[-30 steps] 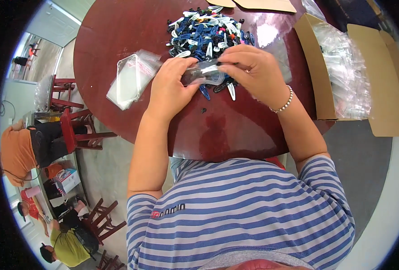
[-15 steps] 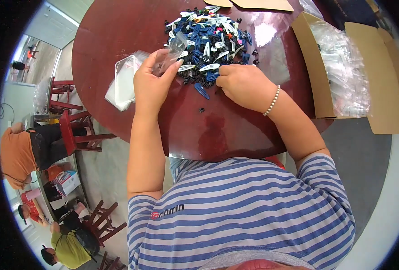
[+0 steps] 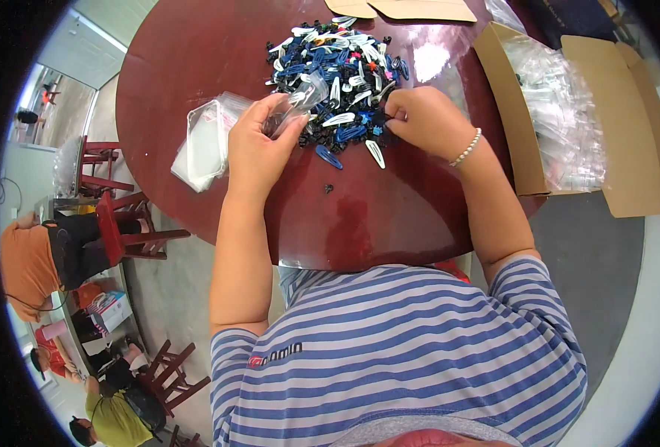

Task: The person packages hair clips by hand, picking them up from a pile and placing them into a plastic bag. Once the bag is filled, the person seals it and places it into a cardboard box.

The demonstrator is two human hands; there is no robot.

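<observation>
A heap of hair clips (image 3: pixel 335 86), white, dark blue and black snap clips mixed with small black claw clips, lies on the round red-brown table (image 3: pixel 307 216). My left hand (image 3: pixel 264 145), at the heap's left side, is closed around a clear plastic bag (image 3: pixel 309 92), whose mouth leans over the clips. My right hand (image 3: pixel 432 123) is at the heap's right edge with its fingertips pinched together; what is between them is hidden. At the near edge lie a white snap clip (image 3: pixel 375 154), a blue snap clip (image 3: pixel 329 156) and a small black claw clip (image 3: pixel 328 188).
Left of my left hand is a stack of clear flat bags (image 3: pixel 203 145). On the right stands an open cardboard box (image 3: pixel 512 112) full of clear packages (image 3: pixel 560 112). Cardboard flaps (image 3: pixel 419 9) lie at the far edge. Other people sit at left near red wooden chairs (image 3: pixel 121 231).
My right hand has moved right along the heap's edge. A white snap clip now shows at the near edge, where my fingers were. My left hand keeps hold of the bag.
</observation>
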